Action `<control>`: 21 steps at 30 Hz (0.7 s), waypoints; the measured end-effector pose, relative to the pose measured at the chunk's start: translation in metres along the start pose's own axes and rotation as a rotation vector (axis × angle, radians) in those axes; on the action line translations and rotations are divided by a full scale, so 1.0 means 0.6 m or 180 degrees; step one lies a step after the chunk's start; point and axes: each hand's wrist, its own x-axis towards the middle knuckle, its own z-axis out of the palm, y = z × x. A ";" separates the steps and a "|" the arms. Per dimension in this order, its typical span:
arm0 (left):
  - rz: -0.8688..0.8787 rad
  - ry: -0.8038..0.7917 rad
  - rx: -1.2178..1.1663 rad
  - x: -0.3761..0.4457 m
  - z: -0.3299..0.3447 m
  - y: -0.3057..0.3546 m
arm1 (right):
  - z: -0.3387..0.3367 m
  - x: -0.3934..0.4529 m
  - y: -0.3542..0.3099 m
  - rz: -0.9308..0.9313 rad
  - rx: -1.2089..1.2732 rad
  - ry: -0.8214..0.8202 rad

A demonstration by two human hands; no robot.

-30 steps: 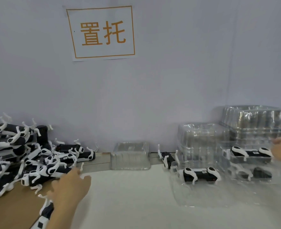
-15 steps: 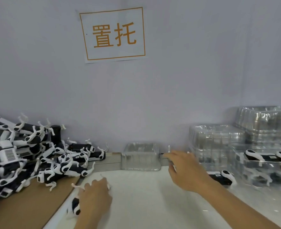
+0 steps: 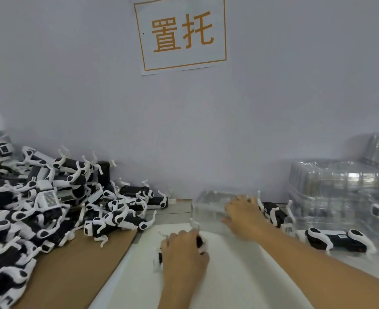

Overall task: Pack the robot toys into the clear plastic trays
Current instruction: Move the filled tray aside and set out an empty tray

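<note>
Gripping one robot toy on the white table, the left hand has its fingers curled round the dark body, while the right hand reaches onto the clear plastic tray at the table's back edge.
Whether the right fingers pinch the tray's rim or only rest on it, I cannot tell. Thin, glossy and probably flimsy, the tray may well buckle or slide away if pulled by one corner; the toy's thin white curved legs could snag on the rim as it goes in. More toys, hard black-and-white plastic, lie tangled in a pile on brown cardboard to the left; nested ribbed trays stand stacked to the right, with a packed toy in front.
</note>
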 end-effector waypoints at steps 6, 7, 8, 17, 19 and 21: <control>-0.0963 0.0636 -0.0526 0.008 -0.008 -0.041 | -0.005 -0.053 -0.040 0.0186 0.0909 0.0671; -0.0975 0.0816 -0.0813 0.008 -0.011 -0.036 | -0.014 -0.059 -0.042 0.0282 0.1260 0.0853; -0.0931 0.1037 -0.1177 0.008 -0.015 -0.026 | -0.028 -0.065 -0.044 0.0396 0.1740 0.1032; -0.0220 -0.0139 -0.4464 -0.020 -0.045 0.094 | -0.063 -0.152 -0.043 0.0880 0.4025 0.1454; -0.0247 -0.0177 -0.4554 -0.021 -0.042 0.095 | -0.048 -0.159 -0.034 0.0970 0.4191 0.1273; -0.0278 -0.0228 -0.4494 -0.020 -0.041 0.091 | -0.041 -0.159 -0.031 0.0999 0.4318 0.1177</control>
